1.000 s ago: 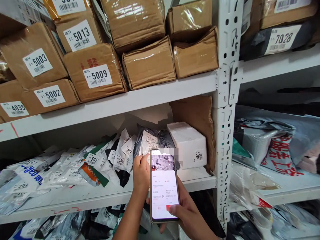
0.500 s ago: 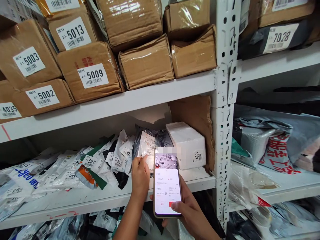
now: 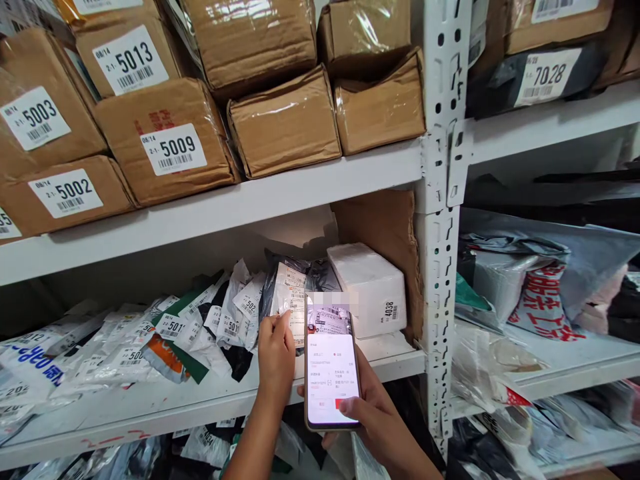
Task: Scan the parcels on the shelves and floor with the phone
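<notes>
My right hand (image 3: 373,400) grips an upright smartphone (image 3: 330,393), its thumb resting on the red button low on the lit screen. The upper screen displays a camera picture of a label. Just left of the phone, my left hand (image 3: 277,350) has its fingers curled at the lower front of a dark plastic parcel (image 3: 271,272) with a white shipping label (image 3: 291,288). The phone covers part of that parcel's right side. Behind and right of the phone sits a white foam box (image 3: 370,287) marked 4038.
Bagged parcels (image 3: 133,347) with number labels lean in a row along the middle shelf (image 3: 165,407). Cardboard boxes (image 3: 175,150) fill the shelf above. A perforated white post (image 3: 440,267) stands at the right, with more parcels (image 3: 545,300) beyond it. Packages also lie below.
The view has turned slightly right, so the shelves and parcels sit a little further left. Both hands keep their places at the parcel and the phone.
</notes>
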Motion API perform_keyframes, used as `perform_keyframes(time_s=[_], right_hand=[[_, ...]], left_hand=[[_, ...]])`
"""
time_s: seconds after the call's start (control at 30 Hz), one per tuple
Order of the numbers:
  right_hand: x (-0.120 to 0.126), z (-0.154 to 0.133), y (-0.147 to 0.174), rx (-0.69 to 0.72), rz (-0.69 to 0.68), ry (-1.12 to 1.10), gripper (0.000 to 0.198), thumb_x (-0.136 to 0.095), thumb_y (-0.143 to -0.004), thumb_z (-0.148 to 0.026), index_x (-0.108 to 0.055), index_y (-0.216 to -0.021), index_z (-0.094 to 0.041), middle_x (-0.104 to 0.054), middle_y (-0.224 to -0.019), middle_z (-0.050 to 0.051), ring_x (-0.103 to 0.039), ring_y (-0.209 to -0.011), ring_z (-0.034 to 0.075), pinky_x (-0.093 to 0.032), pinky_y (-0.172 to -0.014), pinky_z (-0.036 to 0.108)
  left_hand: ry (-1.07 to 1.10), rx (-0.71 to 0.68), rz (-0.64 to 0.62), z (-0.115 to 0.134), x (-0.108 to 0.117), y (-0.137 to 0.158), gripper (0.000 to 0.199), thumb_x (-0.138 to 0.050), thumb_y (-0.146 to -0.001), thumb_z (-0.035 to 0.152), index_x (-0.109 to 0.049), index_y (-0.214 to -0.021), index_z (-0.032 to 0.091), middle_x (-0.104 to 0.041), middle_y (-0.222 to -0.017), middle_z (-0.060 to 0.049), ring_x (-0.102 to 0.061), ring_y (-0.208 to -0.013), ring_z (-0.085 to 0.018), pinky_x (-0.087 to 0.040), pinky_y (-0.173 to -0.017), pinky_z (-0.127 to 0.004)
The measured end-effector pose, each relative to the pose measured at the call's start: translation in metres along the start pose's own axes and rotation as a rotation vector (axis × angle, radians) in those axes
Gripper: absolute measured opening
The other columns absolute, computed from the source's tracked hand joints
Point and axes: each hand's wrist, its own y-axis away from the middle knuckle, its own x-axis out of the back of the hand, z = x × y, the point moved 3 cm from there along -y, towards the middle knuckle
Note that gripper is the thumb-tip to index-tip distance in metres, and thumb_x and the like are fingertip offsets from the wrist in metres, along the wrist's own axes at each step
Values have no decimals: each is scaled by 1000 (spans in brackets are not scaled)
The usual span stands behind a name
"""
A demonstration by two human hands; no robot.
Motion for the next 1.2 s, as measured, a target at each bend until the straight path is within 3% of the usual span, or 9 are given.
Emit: perform_keyframes(time_s=[0.2, 0.5, 0.63, 0.93, 1.2], right_hand=[[-2, -2, -1, 1, -2, -8, 82, -70, -70, -20, -26, -138, -30, -67, -113, 9, -68, -92, 27, -51, -43, 23], [5, -1, -1, 22, -23, 4, 88, -71, -70, -23, -22, -143, -28, -72, -100, 10, -70, -75, 26, -56, -47, 32], [15, -11, -2, 73, 66, -20, 84, -72, -68, -21, -28, -140, -28, -71, -105, 11, -69, -89, 33, -55, -45, 31], [34, -31, -11, 128, 211, -8, 87, -69, -66, -17, -25, -140, -25, -73, -101, 12, -69, -88, 34, -54, -44, 32], [35, -24, -13, 135, 168, 13, 74, -69, -68, -18, -36, -134, -27, -74, -100, 8, -70, -88, 32, -54, -44, 31]], left_hand=[[-31, -40, 7, 0, -1, 0, 29, -43, -90, 15, -63, -111, 13, -53, -89, -7, -58, -86, -17, -53, -78, -35], [-74, -105, 41, 3, 2, 1, 29, -45, -87, 10, -62, -110, 12, -54, -90, -7, -58, -86, -17, -53, -78, -33], [-81, -149, 66, 3, 3, 0, 30, -46, -85, 6, -63, -110, 10, -53, -89, -7, -57, -86, -18, -53, -77, -33], [-99, -172, 75, 4, 2, -1, 32, -44, -85, 5, -63, -110, 10, -51, -89, -8, -56, -89, -18, -52, -80, -32], [-94, -103, 37, 4, 0, 0, 33, -41, -85, 6, -62, -110, 13, -51, -89, -7, -56, -88, -18, -52, -78, -34]])
